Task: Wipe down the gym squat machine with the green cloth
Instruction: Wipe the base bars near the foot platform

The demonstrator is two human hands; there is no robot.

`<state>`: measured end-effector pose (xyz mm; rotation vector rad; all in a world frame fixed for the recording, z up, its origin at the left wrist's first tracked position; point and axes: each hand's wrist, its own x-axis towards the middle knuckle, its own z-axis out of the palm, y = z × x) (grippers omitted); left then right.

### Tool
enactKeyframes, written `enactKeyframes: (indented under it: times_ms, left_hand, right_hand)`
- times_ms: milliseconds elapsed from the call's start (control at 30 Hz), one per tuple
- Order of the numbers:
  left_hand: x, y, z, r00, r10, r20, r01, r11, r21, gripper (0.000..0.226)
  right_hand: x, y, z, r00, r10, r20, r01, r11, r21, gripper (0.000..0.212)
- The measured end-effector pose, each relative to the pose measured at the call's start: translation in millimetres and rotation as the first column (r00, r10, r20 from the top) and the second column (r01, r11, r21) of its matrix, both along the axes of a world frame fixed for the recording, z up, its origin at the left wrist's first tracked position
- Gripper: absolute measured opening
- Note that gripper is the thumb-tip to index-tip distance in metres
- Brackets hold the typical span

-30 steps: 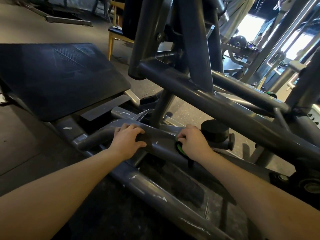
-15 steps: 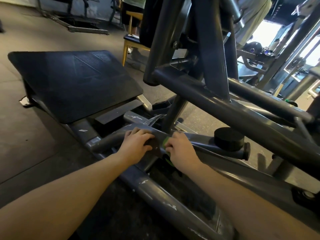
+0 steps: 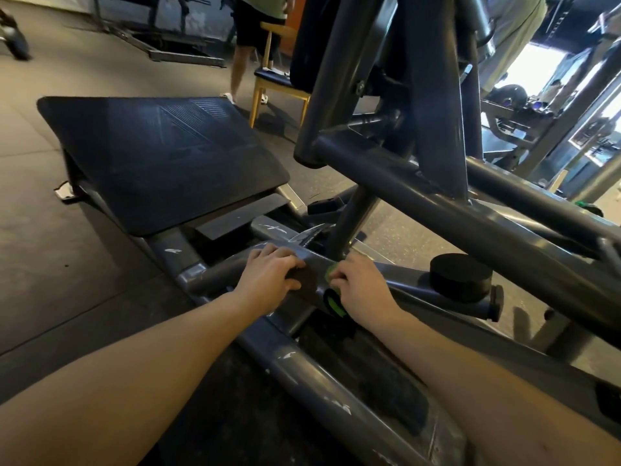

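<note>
Green cloth [image 3: 333, 303]: bunched under right hand [image 3: 361, 285], fingers curled round it, pressed on low grey crossbar [image 3: 213, 276] of squat machine [image 3: 403, 183]; green edges showing at fingertips and below palm. Left hand [image 3: 268, 275]: just beside, gripping same crossbar. Black footplate [image 3: 161, 156] left, round black bumper [image 3: 460, 275] right, open floor [image 3: 50, 264] past footplate edge.

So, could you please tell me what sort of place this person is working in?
Most likely a gym. A grey steel squat machine frame fills the view, with a large black angled footplate and a round black rubber bumper on its lower tube.
</note>
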<state>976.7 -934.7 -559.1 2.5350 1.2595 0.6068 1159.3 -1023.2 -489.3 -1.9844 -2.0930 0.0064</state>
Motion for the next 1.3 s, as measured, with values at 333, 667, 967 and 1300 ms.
enactKeyframes:
  times_ms: [333, 667, 967, 1300]
  left_hand:
    - [-3, 10, 1, 1.000, -0.010, -0.015, 0.010, 1.000, -0.013, 0.043]
    - [-18, 20, 9, 0.998, 0.057, 0.009, -0.056, 0.997, -0.046, 0.035]
    - [-14, 23, 20, 0.999, 0.039, -0.029, -0.043, 0.988, -0.146, 0.029]
    - [-17, 26, 31, 0.998, -0.045, 0.033, 0.052, 0.964, -0.262, 0.025]
  right_hand:
    - [-16, -7, -11, 0.972, 0.211, 0.107, -0.211, 0.977, -0.015, 0.013]
    - [4, -31, -14, 0.958, 0.208, 0.196, -0.204, 0.978, -0.041, 0.023]
    - [-47, 20, -23, 0.948, 0.210, 0.238, -0.212, 0.977, -0.021, 0.022]
    - [20, -70, 3, 0.970, -0.121, 0.210, 0.131, 0.991, -0.035, 0.052]
